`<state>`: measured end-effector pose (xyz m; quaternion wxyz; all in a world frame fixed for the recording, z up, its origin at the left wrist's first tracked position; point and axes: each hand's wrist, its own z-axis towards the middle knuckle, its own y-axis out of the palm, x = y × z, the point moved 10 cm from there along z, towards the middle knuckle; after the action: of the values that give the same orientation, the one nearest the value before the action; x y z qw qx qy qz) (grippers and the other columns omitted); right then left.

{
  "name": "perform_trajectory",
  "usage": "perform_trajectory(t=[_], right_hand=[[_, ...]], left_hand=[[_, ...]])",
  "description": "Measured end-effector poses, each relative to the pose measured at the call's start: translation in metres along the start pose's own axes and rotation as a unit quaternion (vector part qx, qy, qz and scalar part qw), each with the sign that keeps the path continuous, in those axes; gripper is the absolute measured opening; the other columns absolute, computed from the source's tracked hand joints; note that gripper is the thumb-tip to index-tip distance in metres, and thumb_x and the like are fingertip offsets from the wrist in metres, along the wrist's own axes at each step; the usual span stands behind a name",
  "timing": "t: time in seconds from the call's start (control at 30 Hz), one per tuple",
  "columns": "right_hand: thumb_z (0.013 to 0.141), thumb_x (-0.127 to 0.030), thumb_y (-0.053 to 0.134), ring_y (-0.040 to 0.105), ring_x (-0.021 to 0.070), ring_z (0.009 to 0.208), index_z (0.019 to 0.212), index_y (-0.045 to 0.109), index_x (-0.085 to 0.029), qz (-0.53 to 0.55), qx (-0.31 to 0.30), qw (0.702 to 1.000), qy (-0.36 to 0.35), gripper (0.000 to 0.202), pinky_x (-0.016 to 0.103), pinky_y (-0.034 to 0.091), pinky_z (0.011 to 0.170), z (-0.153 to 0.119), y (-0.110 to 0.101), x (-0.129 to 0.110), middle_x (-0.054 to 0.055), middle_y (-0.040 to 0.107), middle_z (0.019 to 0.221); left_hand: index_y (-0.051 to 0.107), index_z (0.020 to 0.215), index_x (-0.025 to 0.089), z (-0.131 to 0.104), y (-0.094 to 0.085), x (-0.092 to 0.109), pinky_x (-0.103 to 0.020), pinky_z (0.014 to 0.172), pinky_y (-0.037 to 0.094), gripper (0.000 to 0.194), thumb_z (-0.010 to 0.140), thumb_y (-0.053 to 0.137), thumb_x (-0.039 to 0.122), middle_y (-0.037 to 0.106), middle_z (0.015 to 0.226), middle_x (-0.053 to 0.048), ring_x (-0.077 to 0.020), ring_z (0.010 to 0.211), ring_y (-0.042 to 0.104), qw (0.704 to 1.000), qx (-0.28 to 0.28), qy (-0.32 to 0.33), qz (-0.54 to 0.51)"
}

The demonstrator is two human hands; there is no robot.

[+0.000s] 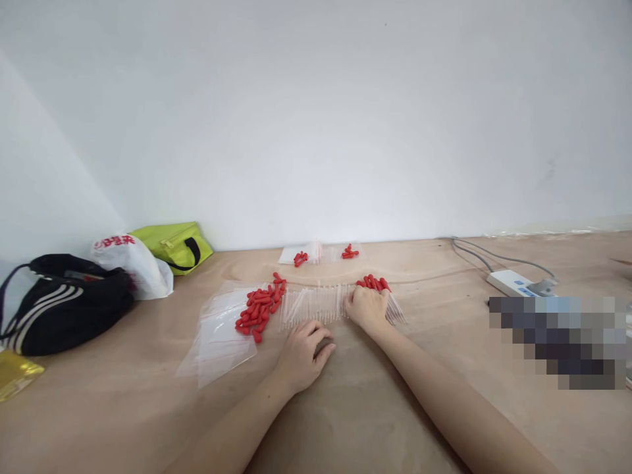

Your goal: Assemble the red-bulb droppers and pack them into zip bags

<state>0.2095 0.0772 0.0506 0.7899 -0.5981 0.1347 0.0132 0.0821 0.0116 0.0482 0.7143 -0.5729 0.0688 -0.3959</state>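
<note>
A row of thin clear tubes (316, 303) lies across the middle of the table. My left hand (303, 352) rests at the near edge of this row, fingers loosely bent and thumb apart, holding nothing that shows. Over the row's right end is my right hand (367, 307), its fingers curled down and closed; what they grip is hidden beneath them. Just beyond it several red rubber bulbs (374, 283) lie side by side, with clear tubes (395, 311) sticking out on its near right side. A heap of loose red bulbs (259, 307) sits left of the row.
Clear plastic bags (217, 336) lie partly under the heap. Two smaller bulb groups (301, 258) (349, 251) rest on bags near the wall. A black bag (69, 309), white bag (143, 266) and green bag (172, 243) stand left; a power strip (516, 283) lies right.
</note>
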Motion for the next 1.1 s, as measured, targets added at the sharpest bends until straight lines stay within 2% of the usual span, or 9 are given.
perform_trajectory(t=[0.13, 0.27, 0.37, 0.47, 0.67, 0.8, 0.9, 1.0, 1.1], right_hand=[[0.074, -0.019, 0.042, 0.059, 0.0239, 0.072, 0.072, 0.066, -0.011, -0.012, -0.024, 1.000, 0.015, 0.025, 0.041, 0.025, 0.076, 0.006, 0.006, 0.000, 0.015, 0.065, 0.072], [0.071, -0.016, 0.044, 0.059, 0.0247, 0.074, 0.068, 0.066, -0.012, -0.021, -0.029, 0.999, 0.010, 0.022, 0.041, 0.023, 0.078, 0.008, 0.010, -0.002, 0.015, 0.064, 0.070], [0.073, -0.015, 0.044, 0.058, 0.0239, 0.073, 0.070, 0.065, -0.011, -0.024, -0.021, 0.999, 0.000, 0.022, 0.041, 0.022, 0.078, 0.007, 0.010, -0.003, 0.015, 0.065, 0.071], [0.075, -0.015, 0.041, 0.057, 0.0242, 0.077, 0.078, 0.064, -0.009, -0.026, -0.005, 1.000, -0.010, 0.023, 0.040, 0.022, 0.078, 0.003, 0.007, -0.002, 0.016, 0.064, 0.079], [0.083, -0.024, 0.036, 0.055, 0.0221, 0.072, 0.075, 0.055, -0.012, -0.001, 0.147, 0.984, -0.098, 0.024, 0.036, 0.023, 0.075, -0.023, -0.017, -0.003, 0.010, 0.062, 0.071], [0.087, -0.025, 0.031, 0.054, 0.0176, 0.065, 0.073, 0.050, -0.016, 0.042, 0.205, 0.966, -0.149, 0.025, 0.035, 0.023, 0.076, -0.045, -0.025, 0.012, 0.005, 0.061, 0.067], [0.089, -0.024, 0.029, 0.054, 0.0151, 0.061, 0.076, 0.050, -0.017, 0.089, 0.213, 0.957, -0.177, 0.026, 0.035, 0.022, 0.080, -0.056, -0.029, 0.028, 0.003, 0.062, 0.067], [0.089, -0.023, 0.029, 0.055, 0.0148, 0.066, 0.089, 0.053, -0.018, 0.133, 0.199, 0.947, -0.214, 0.025, 0.034, 0.023, 0.081, -0.065, -0.031, 0.035, 0.004, 0.063, 0.072], [0.088, -0.018, 0.030, 0.055, 0.0150, 0.073, 0.102, 0.054, -0.019, 0.140, 0.179, 0.941, -0.250, 0.027, 0.033, 0.024, 0.082, -0.073, -0.033, 0.034, 0.005, 0.063, 0.078]], left_hand=[[0.059, 0.085, 0.018, 0.001, -0.002, 0.002, -0.033, 0.076, 0.040, 0.010, 0.078, 0.053, 0.024, 0.059, 0.088, -0.004, -0.0196, 0.084, 0.054, 0.999, 0.000, -0.001, 0.035], [0.060, 0.082, 0.018, 0.008, -0.024, -0.011, -0.036, 0.076, 0.036, 0.013, 0.081, 0.048, 0.024, 0.061, 0.085, -0.005, -0.0219, 0.083, 0.054, 0.986, 0.016, -0.017, 0.167], [0.061, 0.079, 0.016, 0.012, -0.058, -0.042, -0.038, 0.073, 0.034, 0.017, 0.081, 0.045, 0.021, 0.061, 0.084, -0.009, -0.0257, 0.083, 0.053, 0.943, 0.039, -0.110, 0.310], [0.061, 0.084, 0.014, 0.008, -0.082, -0.070, -0.038, 0.072, 0.033, 0.020, 0.081, 0.045, 0.026, 0.061, 0.086, -0.012, -0.0280, 0.086, 0.053, 0.902, 0.018, -0.203, 0.381], [0.062, 0.086, 0.012, -0.001, -0.084, -0.093, -0.037, 0.074, 0.032, 0.024, 0.079, 0.048, 0.031, 0.062, 0.092, -0.014, -0.0282, 0.089, 0.054, 0.874, -0.050, -0.281, 0.392], [0.063, 0.085, 0.011, 0.000, -0.085, -0.090, -0.036, 0.073, 0.032, 0.023, 0.080, 0.045, 0.024, 0.062, 0.091, -0.015, -0.0281, 0.088, 0.054, 0.875, -0.054, -0.275, 0.395], [0.063, 0.083, 0.009, 0.003, -0.089, -0.074, -0.038, 0.072, 0.032, 0.023, 0.081, 0.044, 0.021, 0.063, 0.088, -0.016, -0.0294, 0.086, 0.055, 0.882, -0.043, -0.258, 0.393], [0.062, 0.079, 0.012, 0.008, -0.082, -0.044, -0.038, 0.072, 0.032, 0.020, 0.082, 0.046, 0.025, 0.063, 0.086, -0.012, -0.0281, 0.086, 0.055, 0.916, -0.016, -0.206, 0.344], [0.059, 0.074, 0.017, 0.010, -0.053, -0.011, -0.036, 0.074, 0.034, 0.015, 0.081, 0.048, 0.024, 0.062, 0.081, -0.004, -0.0222, 0.080, 0.056, 0.967, -0.016, -0.124, 0.222]])
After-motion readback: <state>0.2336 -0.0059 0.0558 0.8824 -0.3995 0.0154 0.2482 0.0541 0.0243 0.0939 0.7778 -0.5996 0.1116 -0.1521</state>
